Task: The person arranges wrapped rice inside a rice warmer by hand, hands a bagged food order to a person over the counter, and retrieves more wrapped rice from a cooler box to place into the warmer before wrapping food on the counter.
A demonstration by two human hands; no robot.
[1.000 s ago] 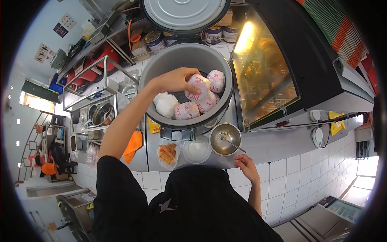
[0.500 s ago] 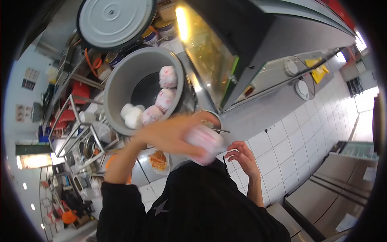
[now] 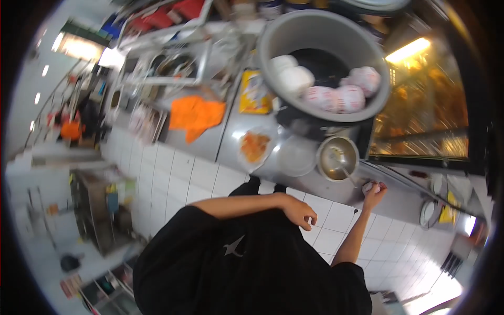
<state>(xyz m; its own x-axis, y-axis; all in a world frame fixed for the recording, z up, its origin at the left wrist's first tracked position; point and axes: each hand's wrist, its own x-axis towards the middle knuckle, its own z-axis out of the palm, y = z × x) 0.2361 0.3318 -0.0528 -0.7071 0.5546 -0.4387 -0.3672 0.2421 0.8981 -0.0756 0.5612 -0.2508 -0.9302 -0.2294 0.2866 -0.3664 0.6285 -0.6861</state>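
Observation:
My right hand (image 3: 374, 195) is closed around a small white-and-pink wrapped bundle (image 3: 367, 187) at the counter's edge, right of the steel bowl (image 3: 324, 160). Fingers hide much of the bundle. My left hand (image 3: 300, 211) hangs in front of my body, holding nothing, with its fingers loosely bent and slightly apart. Beyond the bowl, a large grey pot (image 3: 310, 37) contains several printed paper-wrapped bundles (image 3: 350, 98) and plain white ones (image 3: 295, 80). A utensil handle (image 3: 348, 175) sticks out of the bowl.
On the steel counter (image 3: 231, 139) are a plate of orange-brown food (image 3: 254, 147), a translucent round dish (image 3: 295, 156), a yellow packet (image 3: 254, 93) and an orange cloth (image 3: 194, 116). A lit glass cabinet (image 3: 420, 121) stands right of the pot. White tiles face the counter's front.
The wrapped bundle has passed from my left hand to my right, which has reached out to the counter. My left hand has dropped back toward my body. The view has turned left.

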